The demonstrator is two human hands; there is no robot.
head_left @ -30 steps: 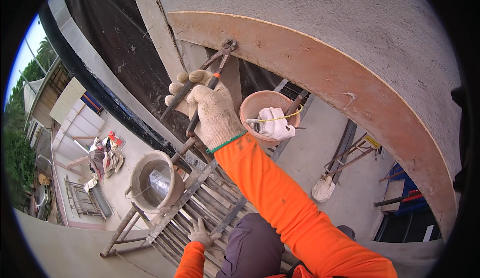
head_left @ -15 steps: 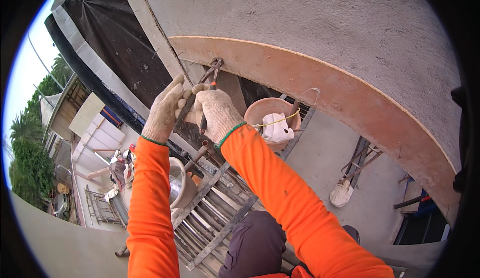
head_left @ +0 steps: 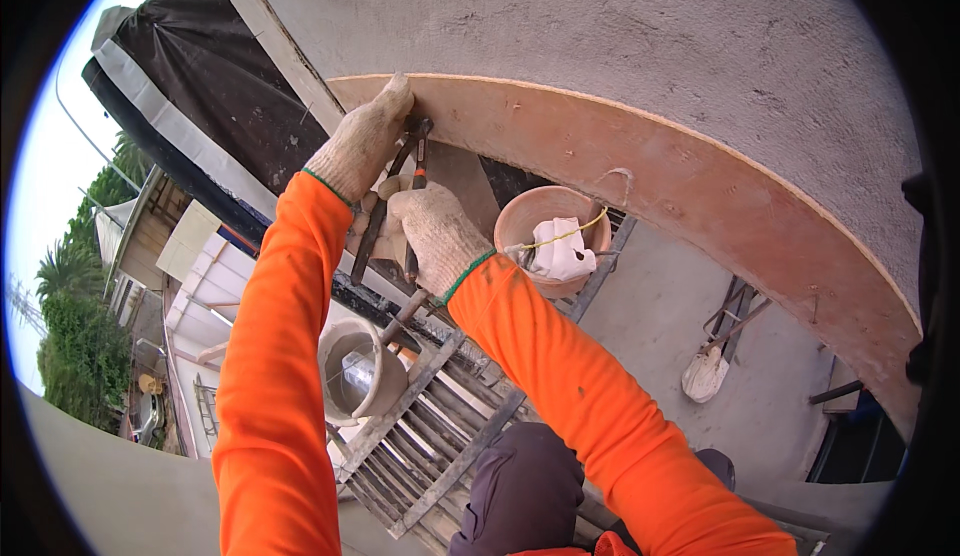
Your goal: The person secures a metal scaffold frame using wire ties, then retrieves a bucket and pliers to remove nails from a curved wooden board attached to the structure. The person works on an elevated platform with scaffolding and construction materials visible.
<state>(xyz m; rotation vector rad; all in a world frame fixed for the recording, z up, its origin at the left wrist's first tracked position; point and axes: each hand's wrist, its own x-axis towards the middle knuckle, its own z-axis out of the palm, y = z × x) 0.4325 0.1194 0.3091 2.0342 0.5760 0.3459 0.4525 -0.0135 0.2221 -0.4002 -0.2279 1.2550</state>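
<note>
Dark metal pincers with orange-marked grips are in my gloved right hand. Their jaws point up toward the lower edge of a curved, reddish-brown board, close to its left end. One long handle slants down past the fingers. My left hand, in the same kind of knitted glove, is raised beside the jaws. Its fingers reach up against the board's left end, stretched out, though their undersides are hidden. A rough grey plastered surface rises behind the board's top edge.
A slatted wooden scaffold platform lies below me. On it stand a pale bucket and a reddish bucket holding a white bag and yellow cord. A dusty shovel lies lower right. Dark sheeting hangs at left.
My left hand has moved up and right from beside the pincers' handle to the board's left end. My right hand keeps hold of the pincers. The view has shifted slightly.
</note>
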